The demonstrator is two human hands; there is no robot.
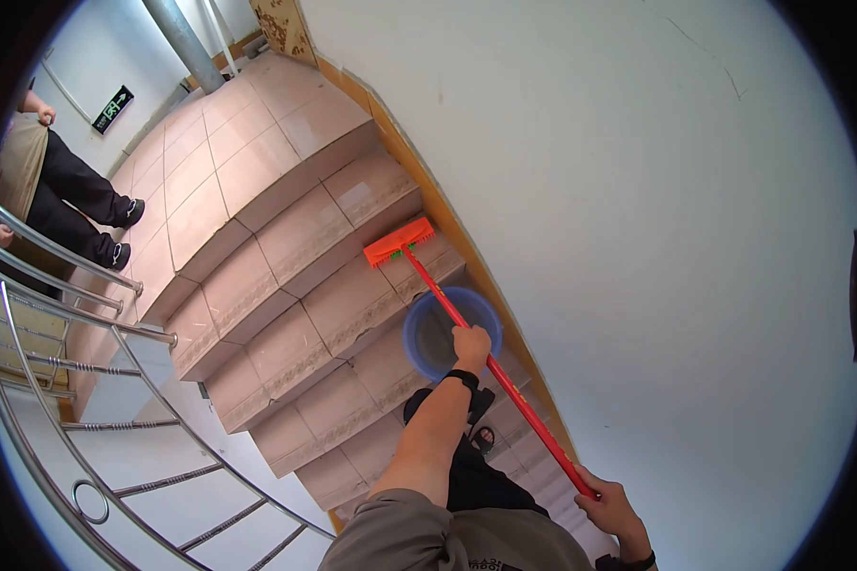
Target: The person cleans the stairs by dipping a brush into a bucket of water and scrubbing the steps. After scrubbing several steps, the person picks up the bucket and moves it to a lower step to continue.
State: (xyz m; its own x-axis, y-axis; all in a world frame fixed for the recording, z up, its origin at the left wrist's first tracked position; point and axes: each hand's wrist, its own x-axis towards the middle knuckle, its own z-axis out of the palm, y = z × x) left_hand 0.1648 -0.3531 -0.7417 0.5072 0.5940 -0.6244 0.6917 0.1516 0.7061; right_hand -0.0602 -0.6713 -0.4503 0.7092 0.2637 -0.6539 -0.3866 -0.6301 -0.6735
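A long-handled scrub brush slants across the steps, its orange head (399,241) resting on a stair tread near the wall. My left hand (471,348) is wrapped round the middle of its red handle (524,412). Lower down, near the handle's end, my right hand (610,504) closes on it. Below the brush head, a blue plastic bucket (408,335) stands on a step against the wall side. It appears to hold greyish water. The handle and my left hand pass over the bucket and cover part of it.
Tiled pink stairs (300,333) rise to a landing (209,157). A metal railing (114,495) curves along the left, and a white wall (657,209) bounds the right. Another person (62,190) stands on the landing, behind the railing. A grey pipe (186,43) stands at the back.
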